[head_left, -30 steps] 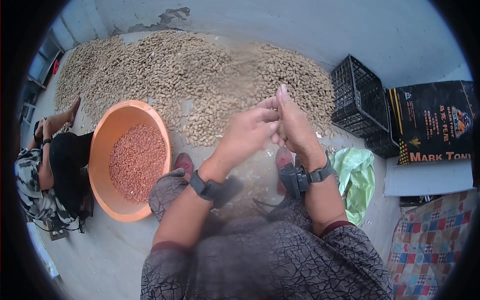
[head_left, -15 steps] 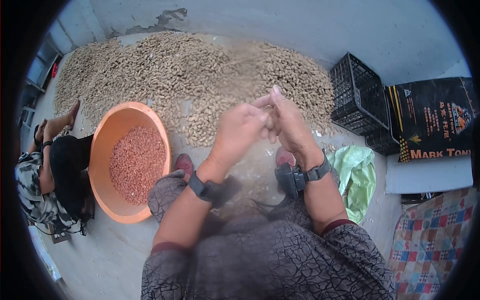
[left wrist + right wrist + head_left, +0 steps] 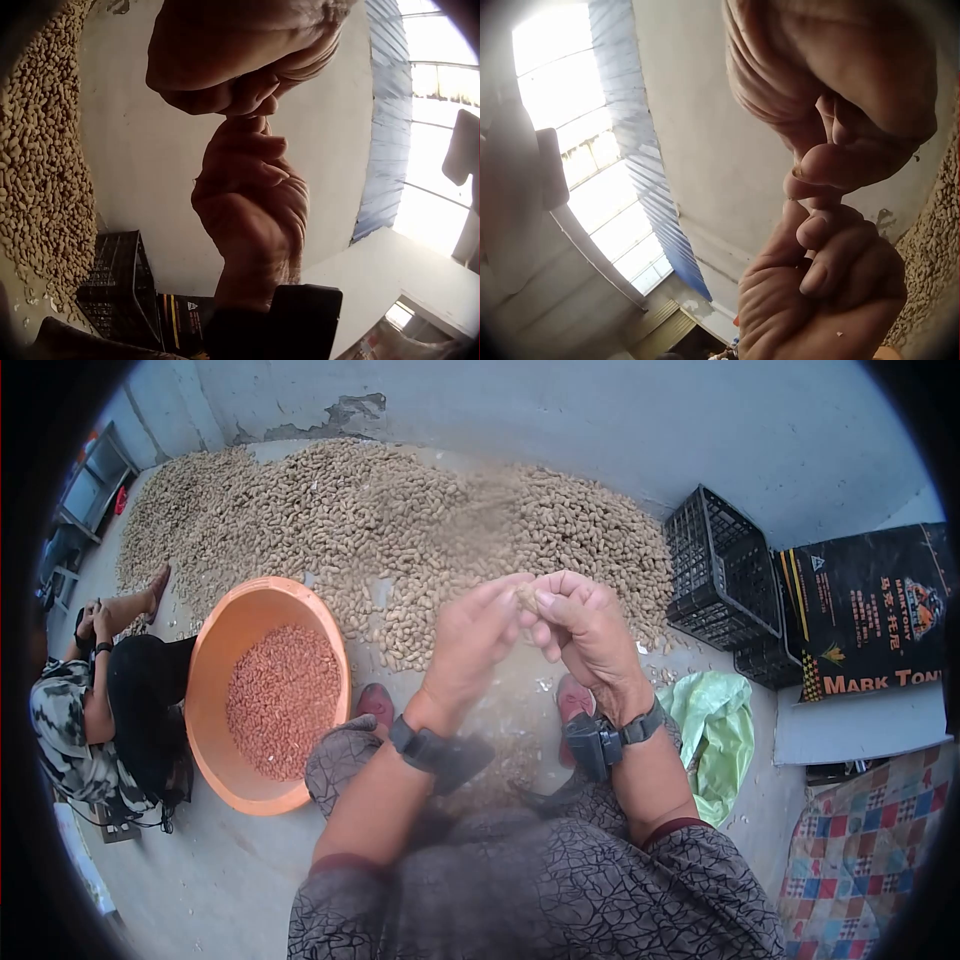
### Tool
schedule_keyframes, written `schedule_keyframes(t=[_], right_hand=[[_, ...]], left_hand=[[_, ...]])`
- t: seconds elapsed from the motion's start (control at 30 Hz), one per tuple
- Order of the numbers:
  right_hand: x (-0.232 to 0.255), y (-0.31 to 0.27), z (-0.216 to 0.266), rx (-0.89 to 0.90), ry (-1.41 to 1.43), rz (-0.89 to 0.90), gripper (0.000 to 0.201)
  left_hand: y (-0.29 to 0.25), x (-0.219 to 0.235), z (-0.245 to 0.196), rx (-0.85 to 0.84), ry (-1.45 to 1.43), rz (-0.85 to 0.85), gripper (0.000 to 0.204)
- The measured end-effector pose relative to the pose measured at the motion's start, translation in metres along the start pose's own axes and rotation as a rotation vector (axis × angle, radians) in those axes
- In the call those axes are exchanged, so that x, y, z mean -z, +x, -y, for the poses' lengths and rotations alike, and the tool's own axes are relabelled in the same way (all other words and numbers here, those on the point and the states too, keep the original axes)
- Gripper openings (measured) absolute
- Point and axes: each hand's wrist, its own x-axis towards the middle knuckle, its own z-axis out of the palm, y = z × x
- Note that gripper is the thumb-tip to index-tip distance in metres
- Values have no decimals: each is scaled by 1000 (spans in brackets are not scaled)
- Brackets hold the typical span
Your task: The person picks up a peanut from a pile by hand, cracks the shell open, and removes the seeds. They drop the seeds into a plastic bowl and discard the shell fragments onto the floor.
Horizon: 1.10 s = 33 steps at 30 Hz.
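Observation:
In the head view my hands meet fingertip to fingertip in front of the body, above the floor. A small tan peanut pod (image 3: 526,597) shows between the fingertips. My left hand (image 3: 468,645) has its fingers curled and pinches the pod from the left; it is a little blurred. Opposite it, my right hand (image 3: 597,635) grips the pod with thumb and bent fingers. Both wrist views show the touching fingertips, with the left hand (image 3: 247,56) and right hand (image 3: 840,90) large at the top; the fingers hide most of the pod there.
A wide heap of unshelled peanuts (image 3: 380,520) lies along the wall. An orange basin (image 3: 205,710) of red shelled kernels (image 3: 283,700) stands at the left, beside a seated person (image 3: 90,710). At the right are black crates (image 3: 715,575), a black printed sack (image 3: 870,610) and a green bag (image 3: 720,730).
The right hand's raised, straight fingers have bent, and its thumb has come in against the pod. The tan pod now shows at the fingertips. The head view has tilted slightly upward.

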Motion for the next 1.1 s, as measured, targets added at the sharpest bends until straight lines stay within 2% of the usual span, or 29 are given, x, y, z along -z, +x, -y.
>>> schedule_keyframes(t=[0.13,0.2,0.23,0.3,0.33,0.4,0.5,0.63,0.7,0.77,1.0,1.03,1.1], right_hand=[[-2,0,1,26,-55,-36,18],[-8,-3,5,84,-254,-89,13],[-8,-2,3,83,-255,-90,13],[-6,-1,-5,351,-534,-162,6],[-6,-2,-6,350,-534,-162,6],[-6,-2,-8,579,-663,-167,10],[-3,0,-6,633,-740,-79,14],[3,-2,0,581,-807,39,12],[-1,-5,4,305,-462,-18,16],[0,-5,5,283,-417,-6,20],[-2,-4,10,106,-286,51,37],[-5,-4,8,106,-286,51,37],[-12,-4,4,120,-96,111,31]], left_hand=[[1,-2,-3,-10,23,27,28],[2,-1,-4,-20,44,27,30],[4,1,-3,14,73,3,28],[6,4,-5,48,102,-21,27],[6,6,-6,80,146,-24,25],[6,8,-7,111,189,-27,25],[7,12,-7,135,127,14,26],[7,16,-8,224,-61,130,19],[5,14,-12,244,-105,180,18],[1,7,-18,251,-255,222,17],[-7,-3,-23,162,-246,289,29],[-8,-5,-23,143,-217,260,29],[-8,-8,-21,124,-188,232,30]])
